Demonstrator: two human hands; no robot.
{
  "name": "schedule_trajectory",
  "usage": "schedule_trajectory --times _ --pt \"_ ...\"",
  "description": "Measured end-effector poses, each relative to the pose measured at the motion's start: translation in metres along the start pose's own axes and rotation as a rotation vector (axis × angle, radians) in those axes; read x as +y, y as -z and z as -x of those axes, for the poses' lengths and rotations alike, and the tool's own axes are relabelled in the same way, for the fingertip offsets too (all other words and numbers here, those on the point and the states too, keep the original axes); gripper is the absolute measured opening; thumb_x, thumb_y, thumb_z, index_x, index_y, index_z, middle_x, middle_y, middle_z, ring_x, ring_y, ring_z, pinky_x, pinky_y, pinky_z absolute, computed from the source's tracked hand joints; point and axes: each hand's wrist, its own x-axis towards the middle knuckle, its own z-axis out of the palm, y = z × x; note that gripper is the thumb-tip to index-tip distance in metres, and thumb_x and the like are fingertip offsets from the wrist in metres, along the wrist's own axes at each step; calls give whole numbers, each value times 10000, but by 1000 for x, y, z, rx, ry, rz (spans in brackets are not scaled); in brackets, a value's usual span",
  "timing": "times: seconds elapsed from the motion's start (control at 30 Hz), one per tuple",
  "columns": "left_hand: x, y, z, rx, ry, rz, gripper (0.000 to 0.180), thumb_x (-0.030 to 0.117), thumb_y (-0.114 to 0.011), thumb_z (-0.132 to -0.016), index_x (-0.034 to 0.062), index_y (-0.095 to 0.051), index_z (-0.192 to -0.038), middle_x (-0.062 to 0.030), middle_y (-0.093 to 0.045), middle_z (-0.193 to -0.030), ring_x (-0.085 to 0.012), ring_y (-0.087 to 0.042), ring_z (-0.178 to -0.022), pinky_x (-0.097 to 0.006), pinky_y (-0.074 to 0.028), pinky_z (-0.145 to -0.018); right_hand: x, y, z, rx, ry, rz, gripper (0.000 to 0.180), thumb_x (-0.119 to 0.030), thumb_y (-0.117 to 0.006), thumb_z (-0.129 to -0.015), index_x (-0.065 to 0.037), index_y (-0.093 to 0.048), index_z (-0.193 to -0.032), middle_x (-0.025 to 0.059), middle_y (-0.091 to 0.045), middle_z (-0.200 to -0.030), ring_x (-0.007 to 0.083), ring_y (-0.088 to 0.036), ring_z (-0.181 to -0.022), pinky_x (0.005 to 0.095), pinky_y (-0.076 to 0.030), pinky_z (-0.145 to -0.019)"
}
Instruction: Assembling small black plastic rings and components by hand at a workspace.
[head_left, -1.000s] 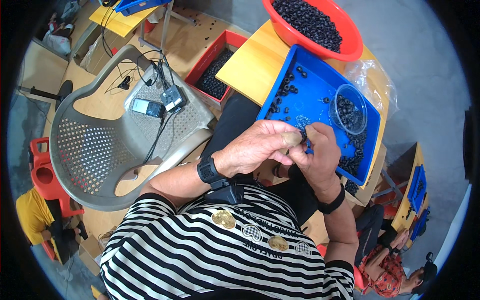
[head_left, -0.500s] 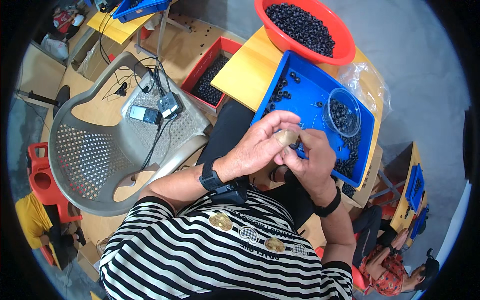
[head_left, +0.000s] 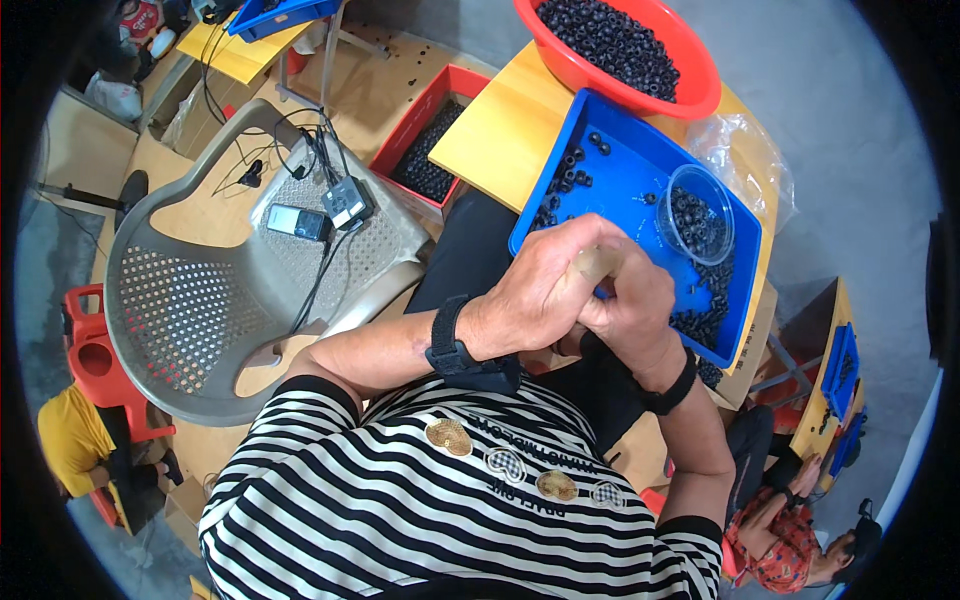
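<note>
My left hand [head_left: 530, 290] and my right hand [head_left: 640, 305] are pressed together over the near edge of a blue tray [head_left: 625, 165]. The fingers of both are curled in and closed. A tan covering [head_left: 596, 262] wraps my left thumb, which points in between the hands. Whatever they grip is hidden by the fingers. Small black ring-like parts [head_left: 700, 325] lie heaped along the tray's right side, with more at its left. Inside the tray, a clear round tub [head_left: 695, 215] holds more of these parts.
A red basin [head_left: 700, 85] full of black parts stands on the yellow table [head_left: 485, 145]. Clear plastic film [head_left: 765, 165] lies beside the tray. To my left, a grey chair [head_left: 180, 310] carries a phone-like device [head_left: 298, 222] and cables. A co-worker [head_left: 775, 530] sits at lower right.
My hands have drawn closer together and my fingers have closed in more tightly. The gap that showed between the fingertips is now covered. The whole view has shifted slightly.
</note>
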Motion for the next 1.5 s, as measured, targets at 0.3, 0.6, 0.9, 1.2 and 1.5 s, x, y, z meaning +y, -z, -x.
schedule_trajectory --times 0.3,0.6,0.9,1.2,1.5 --pt "-10 2 -6 27 -2 -73 375 263 -324 -964 -28 -557 -1003 -104 -594 -907 -156 -558 -840 -284 -452 -761 10 -9 0 68 80 -13 247 -104 -727 -661 -51 -552 -827 94 -564 -729 245 -574 -562 312 -471 -491" --pt "-10 10 6 21 314 277 377 246 -383 -953 -5 -444 -1228 -164 -567 -1105 -117 -586 -632 -217 -488 -557 18 30 19 41 -375 18 313 -13 -676 -679 -62 -594 -977 53 -535 -703 139 -516 -540 247 -433 -493" --pt "-23 37 27 136 360 237 336 260 -421 -952 -10 -523 -1125 -142 -614 -963 -109 -572 -604 -205 -475 -527 83 81 28 21 -518 350 371 68 -578 -728 -26 -568 -1087 131 -564 -888 160 -518 -626 270 -452 -582" --pt "-28 41 26 165 379 277 243 182 -466 -938 13 -557 -1088 -108 -629 -915 -79 -559 -571 -190 -460 -511 68 46 17 -283 -440 140 208 -99 -625 -763 -75 -605 -969 128 -594 -952 297 -590 -754 352 -482 -654" --pt "-36 44 30 142 371 344 219 154 -495 -922 20 -563 -1080 -91 -638 -905 -64 -556 -577 -184 -459 -519 61 -7 -3 -659 -377 32 346 -101 -602 -785 -86 -556 -1128 147 -551 -1064 324 -554 -961 381 -467 -798"
